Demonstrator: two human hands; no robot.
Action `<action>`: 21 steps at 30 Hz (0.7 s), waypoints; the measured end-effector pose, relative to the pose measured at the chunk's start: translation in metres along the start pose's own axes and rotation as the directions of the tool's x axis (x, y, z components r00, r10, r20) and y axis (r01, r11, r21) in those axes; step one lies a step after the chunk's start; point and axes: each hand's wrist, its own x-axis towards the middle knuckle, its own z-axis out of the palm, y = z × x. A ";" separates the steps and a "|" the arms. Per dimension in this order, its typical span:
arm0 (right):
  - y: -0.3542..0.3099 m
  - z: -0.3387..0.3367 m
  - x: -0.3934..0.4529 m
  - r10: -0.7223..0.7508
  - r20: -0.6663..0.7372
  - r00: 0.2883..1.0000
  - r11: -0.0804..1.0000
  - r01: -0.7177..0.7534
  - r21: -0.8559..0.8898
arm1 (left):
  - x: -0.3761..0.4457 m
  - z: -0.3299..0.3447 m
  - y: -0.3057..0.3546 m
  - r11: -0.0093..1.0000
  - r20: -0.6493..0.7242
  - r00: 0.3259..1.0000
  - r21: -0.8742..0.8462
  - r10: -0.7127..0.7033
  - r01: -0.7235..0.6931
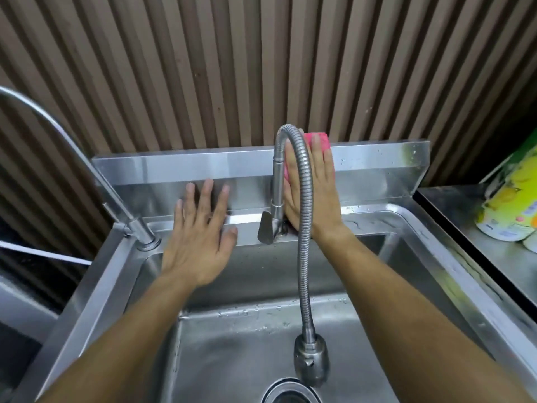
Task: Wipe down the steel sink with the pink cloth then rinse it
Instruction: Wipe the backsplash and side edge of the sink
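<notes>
The steel sink [453,257] fills the lower view, with a wet basin, a drain [290,392] at the bottom edge and a raised backsplash [180,167]. My right hand [315,187] lies flat on the pink cloth [318,141] and presses it against the backsplash, just right of the tap. Only the cloth's top and a strip at the left show past my fingers. My left hand [200,228] is spread flat on the backsplash and ledge left of the tap, holding nothing. The flexible steel faucet [303,228] arches in front of my right hand, its head hanging over the basin.
A second curved faucet [136,225] stands on the sink's left corner. A steel counter [494,248] at the right holds a yellow-green packet [511,205]. A ribbed brown wall [232,68] rises behind the sink. The tap's lever handle [266,231] points toward me.
</notes>
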 end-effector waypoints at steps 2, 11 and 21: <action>0.019 0.000 -0.003 0.044 0.012 0.999 0.999 -0.043 -0.011 | 0.000 -0.001 0.001 1.000 -0.006 1.000 -0.015 -0.009 0.009; 0.014 -0.001 0.008 -0.053 0.040 0.998 0.998 0.052 0.036 | -0.002 -0.002 0.004 0.999 -0.094 0.995 -0.021 0.034 -0.036; 0.030 -0.005 0.012 0.570 -0.142 0.810 0.822 -0.558 0.117 | 0.079 -0.024 -0.003 0.935 -0.345 0.878 0.243 0.331 -0.257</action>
